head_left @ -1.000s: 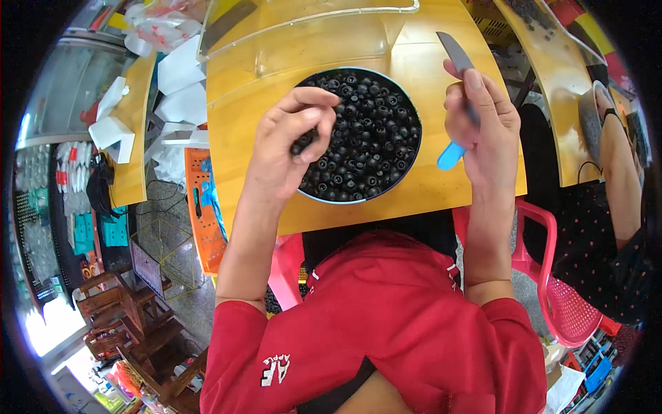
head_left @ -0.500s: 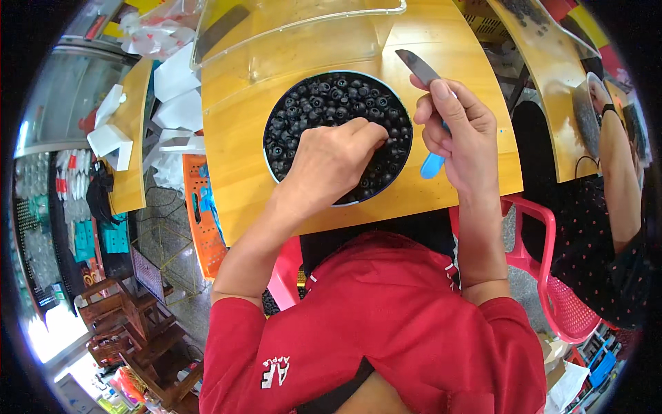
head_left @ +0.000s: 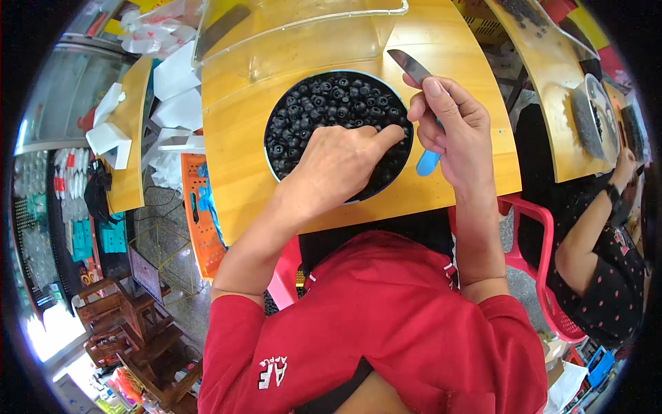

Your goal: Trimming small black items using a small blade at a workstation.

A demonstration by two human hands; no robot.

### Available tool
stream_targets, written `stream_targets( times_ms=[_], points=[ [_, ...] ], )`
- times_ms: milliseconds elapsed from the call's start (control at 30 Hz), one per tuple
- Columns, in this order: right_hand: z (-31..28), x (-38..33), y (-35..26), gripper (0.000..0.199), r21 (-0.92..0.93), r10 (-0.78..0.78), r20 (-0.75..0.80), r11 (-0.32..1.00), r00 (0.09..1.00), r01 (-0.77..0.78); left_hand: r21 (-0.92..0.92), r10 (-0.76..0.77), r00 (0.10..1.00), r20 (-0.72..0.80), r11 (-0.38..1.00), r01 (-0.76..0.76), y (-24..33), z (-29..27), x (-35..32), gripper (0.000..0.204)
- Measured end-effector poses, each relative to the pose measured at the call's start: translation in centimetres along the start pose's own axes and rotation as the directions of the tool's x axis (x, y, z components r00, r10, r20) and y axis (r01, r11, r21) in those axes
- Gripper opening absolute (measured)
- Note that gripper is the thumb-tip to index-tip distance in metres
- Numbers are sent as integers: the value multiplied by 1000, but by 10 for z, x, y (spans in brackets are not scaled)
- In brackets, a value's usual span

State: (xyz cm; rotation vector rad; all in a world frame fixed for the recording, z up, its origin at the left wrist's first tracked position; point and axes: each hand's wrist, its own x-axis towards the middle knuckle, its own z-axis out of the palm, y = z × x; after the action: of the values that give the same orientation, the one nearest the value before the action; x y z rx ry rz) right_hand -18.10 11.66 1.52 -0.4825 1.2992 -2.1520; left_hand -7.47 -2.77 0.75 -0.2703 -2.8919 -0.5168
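Observation:
A round bowl with a pale blue-white rim stands on the wooden table, full of small round black pieces. Several of them show a ring-shaped end, much like blueberries. Over the bowl's near side, my left hand is closed, thumb and fingers bent together at the pieces on the right; what they pinch is hidden. Just right of the rim, my right hand grips a small knife with a blue handle. The blade points up and left, above the table, apart from the bowl.
A clear plastic tub stands at the table's far side. An orange crate is beside the table's left edge. On the right, a person in dark dotted clothes sits at another table with a bowl; a pink chair stands between.
My left hand has shifted slightly right, toward the bowl's right rim. My right hand with the knife has moved a little left. The other person's arm has drawn back from the bowl there.

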Motion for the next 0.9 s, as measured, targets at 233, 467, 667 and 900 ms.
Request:
stream_targets(
  times_ms=[233,467,667,900],
  points=[
    [3,1,1,25,29,22,36,999,999,-23,67,-36,991,128,997,27,4,-4,12,24],
    [8,-4,2,29,-232,36,-73,971,997,-52,-508,-243,970,7,835,213,-11,-19,-3,23],
    [27,-2,7,34,-348,60,6,936,998,-54,-569,-258,963,-80,805,168,-8,-31,-13,25],
    [25,-3,8,32,-315,169,31,937,985,-151,-577,-275,956,-99,799,170,-14,-32,-20,24]
  ],
)
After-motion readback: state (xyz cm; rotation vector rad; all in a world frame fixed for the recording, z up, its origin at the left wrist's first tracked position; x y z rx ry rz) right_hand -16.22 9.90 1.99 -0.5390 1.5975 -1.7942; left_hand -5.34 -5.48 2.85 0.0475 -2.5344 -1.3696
